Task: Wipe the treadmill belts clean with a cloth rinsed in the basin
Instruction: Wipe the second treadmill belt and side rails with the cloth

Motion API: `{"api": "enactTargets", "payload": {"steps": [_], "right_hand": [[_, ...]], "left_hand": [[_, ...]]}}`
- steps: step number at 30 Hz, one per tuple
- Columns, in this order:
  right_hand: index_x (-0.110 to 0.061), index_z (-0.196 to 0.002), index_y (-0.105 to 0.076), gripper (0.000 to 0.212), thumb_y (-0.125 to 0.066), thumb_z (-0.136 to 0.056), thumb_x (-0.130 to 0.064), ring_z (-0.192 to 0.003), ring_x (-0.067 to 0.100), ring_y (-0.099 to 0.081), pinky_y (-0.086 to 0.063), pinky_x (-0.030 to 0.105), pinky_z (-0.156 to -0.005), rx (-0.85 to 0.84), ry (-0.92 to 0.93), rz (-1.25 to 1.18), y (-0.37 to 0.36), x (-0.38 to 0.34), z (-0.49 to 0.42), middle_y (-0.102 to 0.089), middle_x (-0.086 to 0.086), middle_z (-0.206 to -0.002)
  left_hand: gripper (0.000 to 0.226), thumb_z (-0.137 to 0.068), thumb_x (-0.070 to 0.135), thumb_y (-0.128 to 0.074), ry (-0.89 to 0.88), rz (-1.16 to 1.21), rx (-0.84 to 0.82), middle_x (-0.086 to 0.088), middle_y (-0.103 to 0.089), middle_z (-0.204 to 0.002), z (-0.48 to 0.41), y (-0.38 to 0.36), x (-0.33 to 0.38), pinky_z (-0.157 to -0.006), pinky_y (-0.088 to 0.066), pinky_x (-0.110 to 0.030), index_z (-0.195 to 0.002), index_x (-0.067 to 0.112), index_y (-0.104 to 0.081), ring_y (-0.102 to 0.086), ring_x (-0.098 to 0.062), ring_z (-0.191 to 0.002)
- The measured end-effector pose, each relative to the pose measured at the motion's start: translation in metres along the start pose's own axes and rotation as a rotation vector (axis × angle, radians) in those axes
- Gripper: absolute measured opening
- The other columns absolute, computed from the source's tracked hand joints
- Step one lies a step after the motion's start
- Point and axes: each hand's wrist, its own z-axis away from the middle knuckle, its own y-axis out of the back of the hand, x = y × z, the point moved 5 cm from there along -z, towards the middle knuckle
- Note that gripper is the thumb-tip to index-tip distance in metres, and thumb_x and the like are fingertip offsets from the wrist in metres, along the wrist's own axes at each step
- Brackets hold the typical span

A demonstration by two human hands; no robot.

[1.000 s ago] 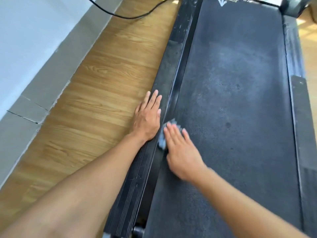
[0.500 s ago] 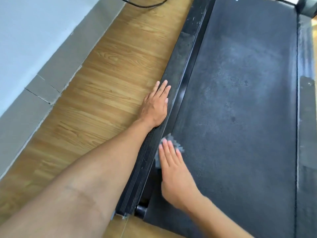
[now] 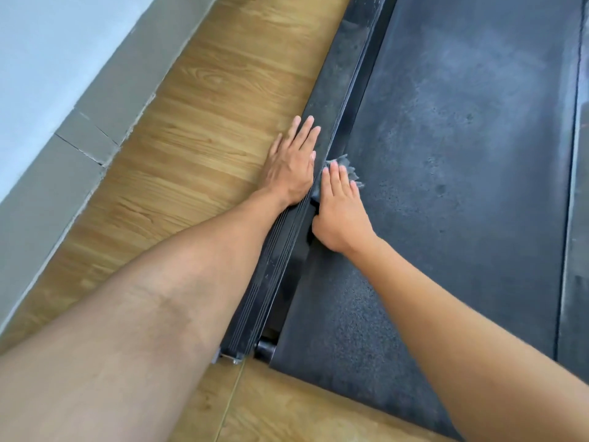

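The dark treadmill belt (image 3: 462,186) fills the right of the head view, dusty grey in patches. My right hand (image 3: 342,212) lies flat with straight fingers on a small grey cloth (image 3: 349,169) at the belt's left edge, pressing it down; only the cloth's frayed far end shows past the fingertips. My left hand (image 3: 293,167) rests flat, fingers straight, on the black ribbed side rail (image 3: 271,275) just left of the cloth. The basin is out of sight.
Wooden floor (image 3: 197,122) runs along the left of the treadmill, bounded by a grey skirting and pale wall (image 3: 47,74). The belt's rear end and roller (image 3: 266,347) sit near my forearms. The right side rail (image 3: 573,282) runs along the frame's right edge.
My right hand slid the cloth back toward me along the belt's left edge, then forward again beside my left hand. The left hand stayed on the rail; the view shifted toward the belt's rear end.
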Motion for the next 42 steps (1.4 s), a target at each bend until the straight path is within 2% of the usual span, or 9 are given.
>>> {"api": "enactTargets", "payload": {"steps": [3, 8, 11, 17, 22, 26, 30, 36, 42], "right_hand": [[0.002, -0.162, 0.011, 0.093, -0.042, -0.091, -0.026, -0.158, 0.033, 0.022, 0.003, 0.050, -0.130, -0.038, 0.089, -0.021, -0.048, -0.044, 0.110, 0.023, 0.019, -0.170], [-0.003, -0.155, -0.045, 0.080, -0.038, -0.079, -0.030, -0.155, 0.030, -0.031, -0.023, 0.046, -0.120, -0.132, 0.255, 0.062, -0.115, -0.097, 0.248, -0.029, 0.016, -0.168], [-0.009, -0.148, -0.056, 0.074, -0.040, -0.080, -0.033, -0.151, 0.025, -0.040, -0.028, 0.042, -0.116, -0.158, 0.260, 0.022, -0.112, -0.088, 0.238, -0.041, 0.011, -0.163], [-0.010, -0.157, -0.044, 0.073, -0.048, -0.091, -0.042, -0.156, 0.021, -0.029, -0.028, 0.042, -0.119, -0.015, 0.407, 0.085, -0.102, -0.049, 0.215, -0.032, 0.007, -0.168], [-0.005, -0.161, -0.034, 0.075, -0.043, -0.097, -0.044, -0.159, 0.025, -0.022, -0.025, 0.048, -0.127, 0.087, 0.231, 0.025, -0.070, -0.040, 0.146, -0.027, 0.011, -0.170], [-0.010, -0.167, -0.010, 0.069, -0.023, -0.105, -0.039, -0.162, 0.020, 0.000, -0.008, 0.050, -0.130, 0.114, 0.023, -0.082, -0.033, -0.010, 0.057, -0.003, 0.004, -0.175], [-0.009, -0.166, 0.000, 0.070, -0.029, -0.106, -0.031, -0.161, 0.021, 0.012, 0.001, 0.050, -0.130, 0.071, -0.028, -0.102, -0.022, -0.014, 0.031, 0.007, 0.006, -0.175], [-0.005, -0.160, -0.036, 0.074, -0.034, -0.089, -0.027, -0.157, 0.027, -0.026, -0.027, 0.050, -0.126, 0.089, 0.140, -0.062, -0.061, -0.040, 0.135, -0.029, 0.011, -0.169], [-0.032, -0.128, -0.071, 0.045, -0.048, -0.089, -0.030, -0.136, 0.009, -0.055, -0.035, 0.032, -0.112, -0.001, 0.418, -0.115, -0.103, -0.058, 0.207, -0.059, -0.013, -0.148]], "left_hand": [[0.057, -0.109, 0.026, -0.028, -0.002, 0.005, -0.014, 0.006, -0.014, -0.175, 0.001, -0.001, 0.002, -0.130, -0.016, -0.046, -0.165, 0.020, -0.027, -0.006, -0.016, -0.162], [0.056, -0.110, 0.025, -0.027, -0.004, 0.008, -0.015, 0.005, -0.012, -0.176, 0.000, -0.001, 0.002, -0.130, -0.017, -0.045, -0.166, 0.020, -0.024, -0.005, -0.015, -0.162], [0.056, -0.110, 0.025, -0.027, -0.015, 0.007, 0.007, 0.005, -0.013, -0.175, -0.001, -0.001, 0.000, -0.129, -0.020, -0.046, -0.165, 0.019, -0.026, -0.007, -0.016, -0.162], [0.056, -0.110, 0.025, -0.028, -0.010, 0.002, 0.009, 0.006, -0.013, -0.175, 0.000, -0.002, -0.001, -0.129, -0.020, -0.046, -0.165, 0.019, -0.025, -0.006, -0.015, -0.162], [0.056, -0.110, 0.026, -0.029, -0.002, -0.003, 0.011, 0.006, -0.013, -0.175, 0.000, -0.002, 0.000, -0.128, -0.021, -0.047, -0.165, 0.019, -0.026, -0.006, -0.014, -0.162], [0.058, -0.108, 0.029, -0.026, -0.019, -0.004, 0.017, 0.005, -0.016, -0.175, 0.000, -0.003, -0.001, -0.128, -0.023, -0.048, -0.165, 0.018, -0.028, -0.009, -0.015, -0.162], [0.057, -0.109, 0.027, -0.027, -0.016, 0.000, 0.006, 0.005, -0.014, -0.175, 0.000, -0.001, 0.000, -0.129, -0.020, -0.047, -0.165, 0.018, -0.027, -0.006, -0.014, -0.162], [0.056, -0.110, 0.027, -0.027, 0.006, -0.067, 0.011, 0.005, -0.014, -0.175, 0.004, -0.002, 0.007, -0.131, -0.012, -0.046, -0.166, 0.019, -0.025, -0.004, -0.016, -0.162], [0.054, -0.112, 0.026, -0.027, 0.146, -0.074, 0.064, 0.005, -0.013, -0.175, 0.020, -0.008, 0.020, -0.131, -0.012, -0.044, -0.166, 0.019, -0.025, -0.006, -0.015, -0.162]]}}
